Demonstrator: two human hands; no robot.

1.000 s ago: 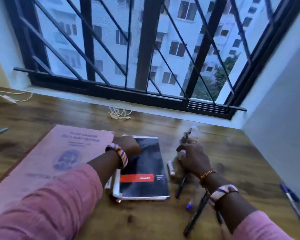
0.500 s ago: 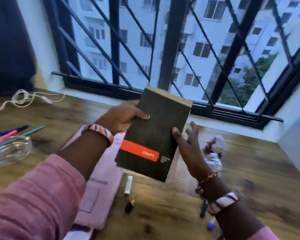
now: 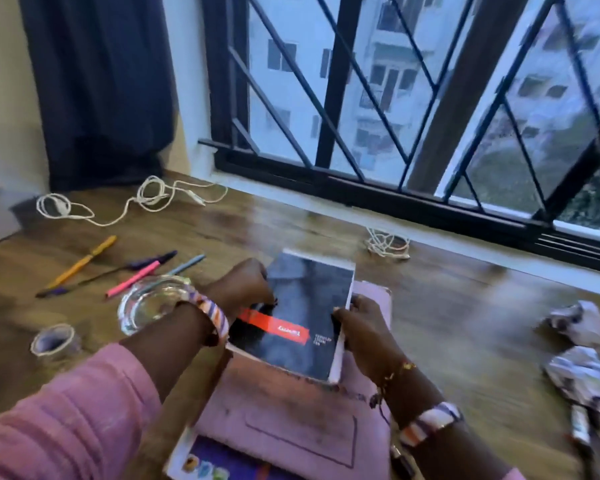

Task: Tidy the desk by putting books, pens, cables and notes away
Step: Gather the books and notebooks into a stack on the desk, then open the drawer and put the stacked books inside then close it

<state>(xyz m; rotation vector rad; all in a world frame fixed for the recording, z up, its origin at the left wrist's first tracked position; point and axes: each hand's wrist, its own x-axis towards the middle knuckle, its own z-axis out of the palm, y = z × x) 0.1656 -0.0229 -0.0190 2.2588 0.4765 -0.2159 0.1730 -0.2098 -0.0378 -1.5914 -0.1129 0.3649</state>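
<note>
Daylight from the barred window (image 3: 395, 98) falls on a wooden desk (image 3: 465, 323) whose far edge runs along the sill. Near the middle, both hands hold a black book (image 3: 302, 306) with a red band, laying it on a pink book (image 3: 291, 420) that sits nearer the front edge. The left hand (image 3: 246, 289) curls over the book's left edge, fingers on the cover, while the right hand (image 3: 357, 323) grips its right edge, thumb on top. Holding both long sides probably lets the person square the smaller book on the larger one, so the pile stands steady with the widest at the bottom. A third book (image 3: 201, 465) with a purple cover peeps from under the pink one at the front edge, which suggests a stack is being built here.

Four pens (image 3: 125, 268) lie loose toward the left edge, just beyond a glass dish (image 3: 153, 303). A roll of tape (image 3: 54, 341) sits nearer the front on that side. One white cable (image 3: 136, 202) sprawls by the back left corner below the curtain (image 3: 101, 81), and a second, bundled cable (image 3: 388, 244) lies at the back edge beyond the black book. Two crumpled notes (image 3: 582, 351) lie toward the right edge, with a marker (image 3: 579, 427) just in front of them. All these seem not yet put away, so the tidying looks at an early stage.
</note>
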